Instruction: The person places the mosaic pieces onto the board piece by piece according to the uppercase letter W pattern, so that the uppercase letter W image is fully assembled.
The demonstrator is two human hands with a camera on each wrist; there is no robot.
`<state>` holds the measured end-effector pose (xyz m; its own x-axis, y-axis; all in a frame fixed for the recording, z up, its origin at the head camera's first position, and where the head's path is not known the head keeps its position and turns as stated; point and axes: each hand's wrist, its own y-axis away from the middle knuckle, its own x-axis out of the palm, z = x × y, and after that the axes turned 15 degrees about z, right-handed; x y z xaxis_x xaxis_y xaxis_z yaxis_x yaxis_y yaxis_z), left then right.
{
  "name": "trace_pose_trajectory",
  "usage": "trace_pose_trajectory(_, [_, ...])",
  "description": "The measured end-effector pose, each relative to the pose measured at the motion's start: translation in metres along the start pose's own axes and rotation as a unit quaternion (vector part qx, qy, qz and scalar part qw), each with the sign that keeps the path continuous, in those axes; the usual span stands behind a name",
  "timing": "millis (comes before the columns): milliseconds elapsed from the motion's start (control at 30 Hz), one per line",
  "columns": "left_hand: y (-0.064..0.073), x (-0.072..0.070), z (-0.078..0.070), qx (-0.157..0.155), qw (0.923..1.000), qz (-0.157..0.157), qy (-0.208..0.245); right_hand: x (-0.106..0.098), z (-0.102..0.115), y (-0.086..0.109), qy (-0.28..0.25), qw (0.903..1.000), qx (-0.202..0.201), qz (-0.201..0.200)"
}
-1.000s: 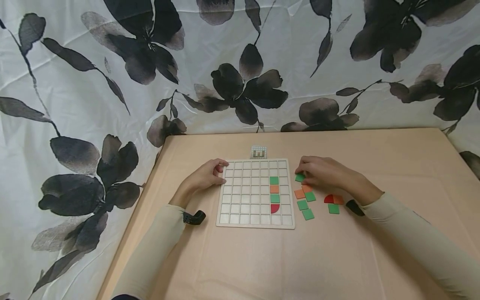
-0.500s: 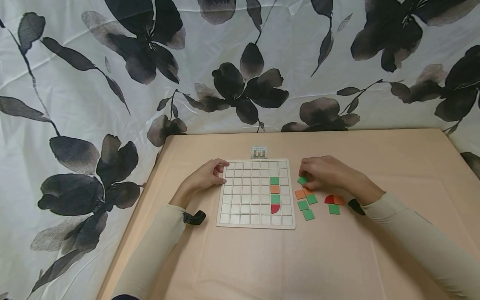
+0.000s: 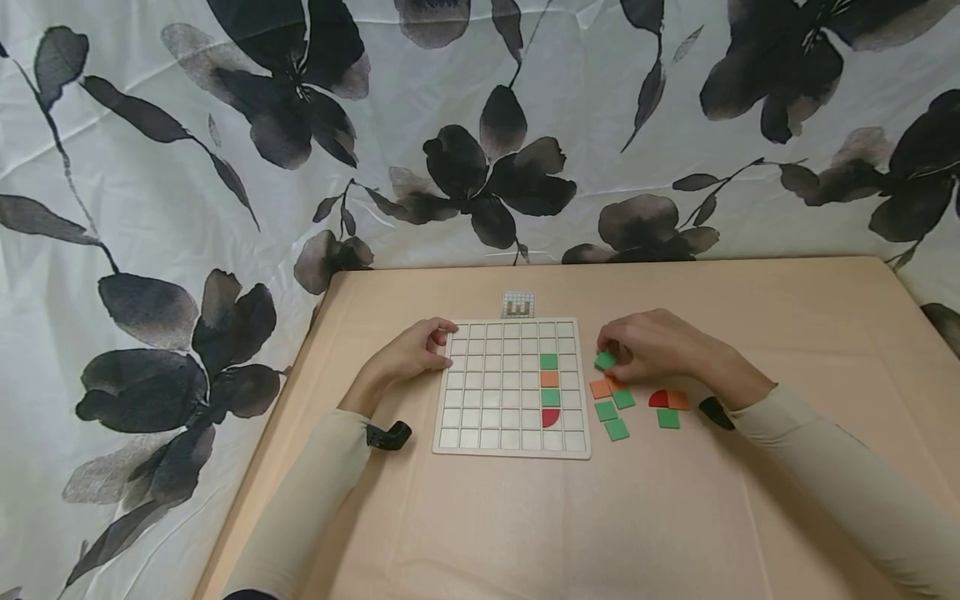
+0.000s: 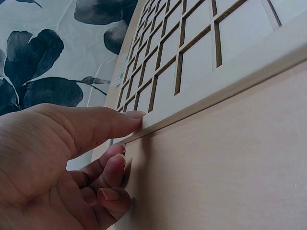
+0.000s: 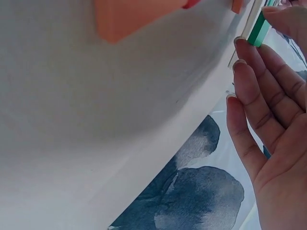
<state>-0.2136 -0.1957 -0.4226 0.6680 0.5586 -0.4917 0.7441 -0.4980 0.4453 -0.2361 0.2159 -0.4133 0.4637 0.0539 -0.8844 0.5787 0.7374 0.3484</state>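
Observation:
My left hand (image 3: 411, 348) holds the left edge of a pale gridded board (image 3: 487, 400). In the left wrist view the thumb (image 4: 115, 123) lies on the rim, with the other fingers curled beside and below the edge. My right hand (image 3: 660, 346) pinches a green square tile (image 3: 604, 361) between thumb and fingers, just off the board's right side. The right wrist view shows that tile (image 5: 258, 31) edge-on at the fingertips. One board column bears a green tile (image 3: 549, 362), an orange tile (image 3: 550, 378), another green tile (image 3: 550, 397) and a red rounded piece (image 3: 551, 417).
Loose green and orange tiles (image 3: 601, 388) lie right of the board, partly under my right hand. Farther right sit a red rounded piece (image 3: 657, 398), an orange tile (image 3: 677, 400) and a green tile (image 3: 668, 418). A small pattern card (image 3: 518, 305) lies behind the board.
My right hand has shifted slightly to the right with the green tile, which has turned a little between the fingers. The left hand and the board have stayed still.

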Motion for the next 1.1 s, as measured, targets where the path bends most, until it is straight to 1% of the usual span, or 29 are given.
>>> trace_pose_trajectory(367, [0.000,0.000,0.000,-0.006,1.0000,-0.001,0.007,-0.006,0.004,0.001,-0.010,0.9999,-0.009,-0.007])
trace_pose_trajectory(500, [0.000,0.000,0.000,-0.003,1.0000,0.000,0.007,-0.009,0.006,0.002,-0.014,0.9998,-0.010,-0.005])
trace_pose_trajectory(767, [0.001,-0.001,0.001,-0.004,1.0000,0.006,0.005,-0.015,0.015,0.003,-0.020,0.9998,-0.008,0.006])
trace_pose_trajectory(933, [0.001,-0.001,0.000,-0.005,1.0000,0.006,0.004,-0.017,0.021,0.002,-0.013,0.9998,-0.016,0.002])
trace_pose_trajectory(1100, [0.000,-0.001,0.000,-0.007,0.9999,0.004,0.007,-0.018,0.028,-0.001,-0.019,0.9995,-0.024,0.002])
